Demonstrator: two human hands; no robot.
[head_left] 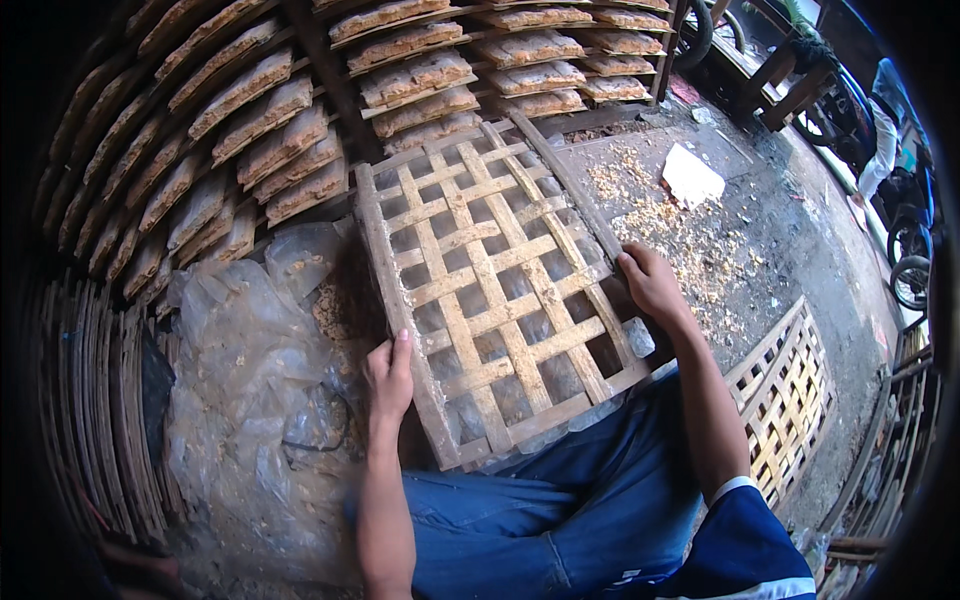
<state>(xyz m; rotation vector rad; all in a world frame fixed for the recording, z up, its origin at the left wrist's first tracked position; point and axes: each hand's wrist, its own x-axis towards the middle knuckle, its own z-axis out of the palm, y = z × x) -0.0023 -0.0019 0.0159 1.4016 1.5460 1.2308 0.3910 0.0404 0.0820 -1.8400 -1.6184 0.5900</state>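
A wood-framed tray of woven bamboo strips [470,235] is tilted in front of me, its near edge above my lap. My left hand [388,372] is closed on its left rail, thumb on top. On the right rail, my right hand [650,282] grips with the thumb over the wood and the fingers hidden beneath. Through the gaps in the weave, greyish clear plastic shows under the tray. A piece of clear plastic [638,337] pokes out by the near right corner.
Racks of crumbly tan slabs [420,80] on trays rise ahead and left. Crumpled plastic sheeting [250,400] covers the left floor. To the right are scattered crumbs [690,240], a white sheet piece [692,178] and another woven tray [785,405]. A person [880,130] and motorbikes are at far right.
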